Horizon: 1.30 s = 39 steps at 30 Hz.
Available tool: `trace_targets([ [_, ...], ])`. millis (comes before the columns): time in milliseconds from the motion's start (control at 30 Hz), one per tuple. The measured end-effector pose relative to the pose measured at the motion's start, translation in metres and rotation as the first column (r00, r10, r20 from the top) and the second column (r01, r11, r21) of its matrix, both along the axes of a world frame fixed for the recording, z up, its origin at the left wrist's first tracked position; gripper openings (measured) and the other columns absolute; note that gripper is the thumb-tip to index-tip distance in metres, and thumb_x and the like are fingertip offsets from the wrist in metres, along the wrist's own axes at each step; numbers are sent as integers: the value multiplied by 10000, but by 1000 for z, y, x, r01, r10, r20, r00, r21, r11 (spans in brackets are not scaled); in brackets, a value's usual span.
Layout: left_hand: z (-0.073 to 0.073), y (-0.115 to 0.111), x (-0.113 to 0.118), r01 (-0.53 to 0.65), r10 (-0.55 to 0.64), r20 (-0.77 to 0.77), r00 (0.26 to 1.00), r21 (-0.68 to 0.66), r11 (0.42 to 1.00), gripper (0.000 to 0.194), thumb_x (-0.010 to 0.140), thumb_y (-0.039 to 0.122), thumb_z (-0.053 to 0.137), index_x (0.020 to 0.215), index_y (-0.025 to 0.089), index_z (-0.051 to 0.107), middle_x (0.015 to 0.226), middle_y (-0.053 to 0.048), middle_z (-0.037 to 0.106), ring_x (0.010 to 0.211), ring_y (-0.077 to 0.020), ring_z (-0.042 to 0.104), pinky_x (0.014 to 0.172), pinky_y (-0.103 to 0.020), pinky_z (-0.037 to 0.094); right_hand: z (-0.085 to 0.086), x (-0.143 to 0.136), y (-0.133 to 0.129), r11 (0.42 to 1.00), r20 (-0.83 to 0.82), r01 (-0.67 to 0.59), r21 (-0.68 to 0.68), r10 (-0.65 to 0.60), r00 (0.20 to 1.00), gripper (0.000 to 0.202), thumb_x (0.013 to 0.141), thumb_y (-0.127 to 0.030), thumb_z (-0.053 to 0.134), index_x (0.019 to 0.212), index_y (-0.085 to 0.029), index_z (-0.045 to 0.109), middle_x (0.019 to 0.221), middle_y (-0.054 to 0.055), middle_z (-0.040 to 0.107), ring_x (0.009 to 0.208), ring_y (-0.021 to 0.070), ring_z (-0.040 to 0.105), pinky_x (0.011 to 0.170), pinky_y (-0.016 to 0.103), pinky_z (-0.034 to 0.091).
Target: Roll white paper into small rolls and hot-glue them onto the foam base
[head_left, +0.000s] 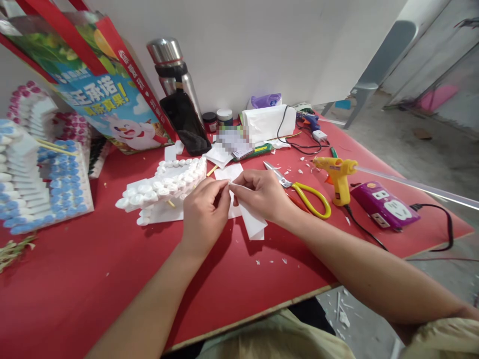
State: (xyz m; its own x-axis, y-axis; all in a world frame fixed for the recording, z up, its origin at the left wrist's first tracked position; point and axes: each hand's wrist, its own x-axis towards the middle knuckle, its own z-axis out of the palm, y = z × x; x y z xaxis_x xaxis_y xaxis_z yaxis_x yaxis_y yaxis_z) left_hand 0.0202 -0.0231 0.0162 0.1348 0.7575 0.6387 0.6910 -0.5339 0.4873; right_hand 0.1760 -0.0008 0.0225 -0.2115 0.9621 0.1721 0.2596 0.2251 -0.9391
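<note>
My left hand [207, 205] and my right hand [262, 193] meet fingertip to fingertip above the table. Both are closed in a pinch on a small white piece [229, 183], mostly covered by the fingers; its kind is too small to make out. A folded white paper strip [251, 222] extends from under my right hand toward the table's front. Another white sheet [229, 172] lies just behind my fingers. Left of my left hand stands a white model [164, 187] built of sheets edged with rows of white, rounded puffs.
Scissors [310, 199], a yellow glue gun [339, 177] and a purple power strip [385, 204] lie to the right on the red table [123, 289]. Behind are a phone [185, 122], a steel flask [175, 70] and a shopping bag [101, 85]. Blue-and-white models [67, 184] stand left.
</note>
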Motion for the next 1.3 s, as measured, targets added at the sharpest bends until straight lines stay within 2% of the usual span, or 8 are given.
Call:
trace_targets([
  [233, -4, -2, 0, 79, -65, -121, 991, 113, 991, 254, 982, 146, 513, 1153, 122, 699, 870, -85, 702, 812, -185, 652, 766, -326, 528, 0, 5, 1, 999, -70, -36, 33, 38, 997, 207, 893, -247, 603, 707, -169, 648, 644, 14, 694, 576, 124, 587, 568, 263, 436],
  [367, 3, -4, 3, 149, -118, 218, 969, -131, 980, 209, 974, 199, 582, 1083, 156, 754, 839, -49, 715, 731, -142, 665, 735, -289, 553, 1, 11, 5, 990, -172, -135, 27, 138, 975, 160, 895, -217, 592, 751, -169, 643, 652, 0, 676, 609, 128, 619, 592, 261, 478],
  [533, 5, 1, 1, 334, -2, 627, 779, -412, 848, 186, 874, 310, 742, 996, 180, 795, 733, -13, 725, 629, -138, 678, 650, -276, 592, 4, 15, 4, 984, -72, -162, 77, 167, 983, 161, 918, -214, 592, 777, -166, 652, 691, 5, 695, 599, 115, 618, 581, 247, 487],
  [700, 3, 2, -1, 242, -45, 485, 874, -352, 904, 160, 904, 285, 703, 998, 197, 798, 782, -17, 714, 640, -119, 656, 645, -251, 557, 5, 13, 3, 984, -72, -171, 41, 174, 982, 161, 930, -237, 595, 791, -169, 640, 695, 5, 697, 531, 119, 647, 535, 248, 501],
  [1000, 3, 1, 0, 71, 41, 341, 939, -310, 948, 125, 921, 265, 664, 961, 193, 757, 745, 3, 683, 610, -102, 612, 604, -220, 500, 12, 11, 9, 899, -329, -238, -367, 114, 937, 257, 800, -345, 765, 790, -170, 577, 722, 41, 724, 539, 159, 680, 482, 259, 529],
  [1100, 2, 1, 2, 65, 66, 371, 926, -332, 941, 118, 912, 275, 675, 947, 194, 753, 712, 10, 676, 600, -106, 608, 587, -219, 492, 8, 9, 7, 963, -209, -140, -228, 92, 973, 257, 821, -356, 725, 726, -180, 562, 663, 15, 679, 525, 128, 611, 490, 242, 465],
  [1167, 1, -1, 3, 65, 70, 385, 920, -326, 943, 119, 909, 281, 681, 946, 193, 751, 729, 4, 688, 621, -115, 621, 607, -230, 503, 3, 7, 4, 1000, -15, -22, 21, 22, 1000, 246, 836, -298, 683, 671, -187, 539, 599, -19, 599, 517, 97, 504, 495, 229, 374],
  [1300, 0, -2, 5, 33, 42, 313, 949, -231, 972, 111, 923, 274, 666, 947, 198, 744, 823, -14, 713, 702, -133, 648, 697, -263, 521, -4, 5, -2, 910, 234, -2, 414, -104, 967, 207, 853, -192, 594, 672, -196, 493, 582, -44, 492, 528, 87, 366, 540, 252, 298],
])
